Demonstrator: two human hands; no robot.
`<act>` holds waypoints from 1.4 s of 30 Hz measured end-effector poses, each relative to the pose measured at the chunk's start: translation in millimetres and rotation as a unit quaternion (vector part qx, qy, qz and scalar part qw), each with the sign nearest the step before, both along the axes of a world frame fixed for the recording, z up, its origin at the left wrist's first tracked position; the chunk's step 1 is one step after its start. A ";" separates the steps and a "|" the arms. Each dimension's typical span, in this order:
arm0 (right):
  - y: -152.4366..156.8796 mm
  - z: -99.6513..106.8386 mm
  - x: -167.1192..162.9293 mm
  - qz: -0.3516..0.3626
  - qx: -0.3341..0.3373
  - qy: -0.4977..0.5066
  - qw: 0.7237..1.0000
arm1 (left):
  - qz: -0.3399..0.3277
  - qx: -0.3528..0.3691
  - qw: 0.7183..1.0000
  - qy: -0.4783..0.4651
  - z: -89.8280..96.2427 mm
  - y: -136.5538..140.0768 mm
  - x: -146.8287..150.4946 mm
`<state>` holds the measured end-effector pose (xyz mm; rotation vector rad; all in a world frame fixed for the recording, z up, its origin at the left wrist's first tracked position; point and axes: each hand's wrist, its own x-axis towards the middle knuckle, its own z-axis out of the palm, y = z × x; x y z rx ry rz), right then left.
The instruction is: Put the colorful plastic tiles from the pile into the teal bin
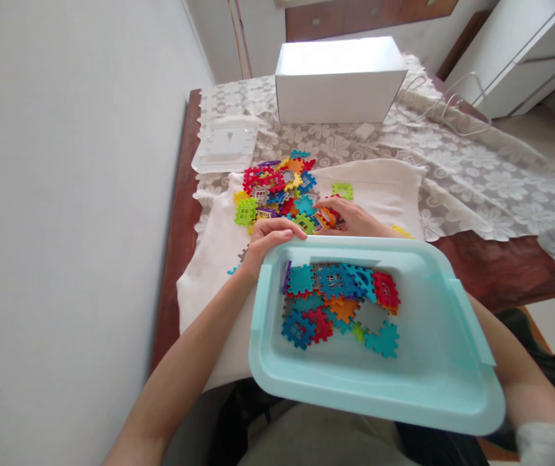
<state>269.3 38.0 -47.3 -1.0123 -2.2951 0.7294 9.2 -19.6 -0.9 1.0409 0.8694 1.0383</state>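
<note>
A light teal plastic bin (447,362) is tilted in front of me, with colourful toothed building tiles (335,281) gathered toward its far side. My left hand (272,239) is closed over the bin's far-left rim, fingers curled along the edge. Beyond the rim, a heap of similar tiles (267,181) in red, blue, yellow, green and grey lies on a white cloth (374,175). My right hand (352,217) reaches round behind the bin to the heap's right side, fingers apart and touching tiles. The bin hides part of my right forearm.
A single green frame tile (342,190) lies right of the heap. Farther back stand a white box (340,90) and a clear plastic lid or tray (226,145) on the lace tablecloth (471,175). A white cable (466,129) lies at right. The wall (73,194) borders the left.
</note>
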 end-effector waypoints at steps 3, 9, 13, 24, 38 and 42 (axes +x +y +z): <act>-0.7 -2.2 2.9 0.000 -0.001 -0.030 1.000 | -0.002 0.005 1.000 -0.009 0.1 0.3 -0.1; -2.5 -7.4 2.4 -0.039 0.032 0.014 0.999 | 0.000 0.006 1.000 -0.011 0.8 1.0 0.2; -2.6 -2.8 -2.4 -0.023 0.056 0.038 0.997 | 0.010 0.008 1.000 0.001 2.4 0.3 0.9; -9.6 20.0 1.1 0.072 0.058 -0.018 0.996 | -0.002 0.020 1.000 0.001 0.5 0.6 -0.3; -13.3 28.7 -2.0 -0.008 0.025 0.033 0.999 | -0.008 0.017 1.000 0.000 -1.4 -0.6 -0.3; -8.2 24.3 3.6 -0.099 0.034 0.136 0.985 | -0.012 0.018 1.000 0.000 -3.1 -0.4 -0.9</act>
